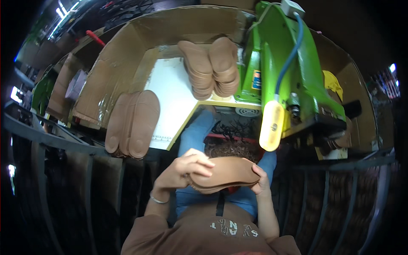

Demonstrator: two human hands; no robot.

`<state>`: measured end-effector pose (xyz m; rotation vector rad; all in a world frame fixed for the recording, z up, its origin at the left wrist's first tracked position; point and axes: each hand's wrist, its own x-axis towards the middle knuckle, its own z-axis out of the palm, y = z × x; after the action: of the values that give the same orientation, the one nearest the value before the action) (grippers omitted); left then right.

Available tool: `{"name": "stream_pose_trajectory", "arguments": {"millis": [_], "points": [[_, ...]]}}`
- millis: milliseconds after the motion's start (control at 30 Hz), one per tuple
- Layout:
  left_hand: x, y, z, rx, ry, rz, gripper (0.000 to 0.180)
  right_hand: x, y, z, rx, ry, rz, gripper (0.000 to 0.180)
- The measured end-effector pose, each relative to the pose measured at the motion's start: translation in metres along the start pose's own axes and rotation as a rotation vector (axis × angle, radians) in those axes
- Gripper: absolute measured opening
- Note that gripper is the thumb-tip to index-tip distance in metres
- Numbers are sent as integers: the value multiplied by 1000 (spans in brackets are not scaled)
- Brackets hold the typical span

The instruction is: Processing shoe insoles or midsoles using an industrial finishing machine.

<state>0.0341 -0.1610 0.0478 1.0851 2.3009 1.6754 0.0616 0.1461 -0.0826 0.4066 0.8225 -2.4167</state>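
Above my lap I hold a small stack of brown shoe soles, lying roughly level and sideways between both hands. My left hand grips the stack's left end, its fingers bent over the upper face. At the other end my right hand closes on the soles with the thumb on top. Two piles of similar brown soles stand side by side on the white tabletop ahead of me. More brown soles are bunched together at the table's left edge.
A green machine with a blue cable and a yellow lamp-like head rises at the right of the table. Cardboard walls surround the work area. Metal rails run along both sides. Dark scraps lie below, between my legs.
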Motion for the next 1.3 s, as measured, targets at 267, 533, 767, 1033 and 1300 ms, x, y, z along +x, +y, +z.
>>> {"name": "stream_pose_trajectory", "arguments": {"millis": [267, 533, 767, 1033, 1300], "points": [[60, -21, 157, -1305, 448, -315, 76, -87, 43, -47, 105, 283, -302, 48], [117, -14, 165, -352, 323, -396, 15, -77, 75, -21, -282, 150, -144, 54], [101, -21, 157, -434, 381, -499, 16, -90, 67, -22, -306, 121, -156, 50], [86, -10, 207, -560, 651, 40, 73, -125, 43, -35, -506, 221, -193, 32], [107, -1, 166, -536, 436, -356, 42, -101, 61, -13, -471, 152, -243, 45]]}}
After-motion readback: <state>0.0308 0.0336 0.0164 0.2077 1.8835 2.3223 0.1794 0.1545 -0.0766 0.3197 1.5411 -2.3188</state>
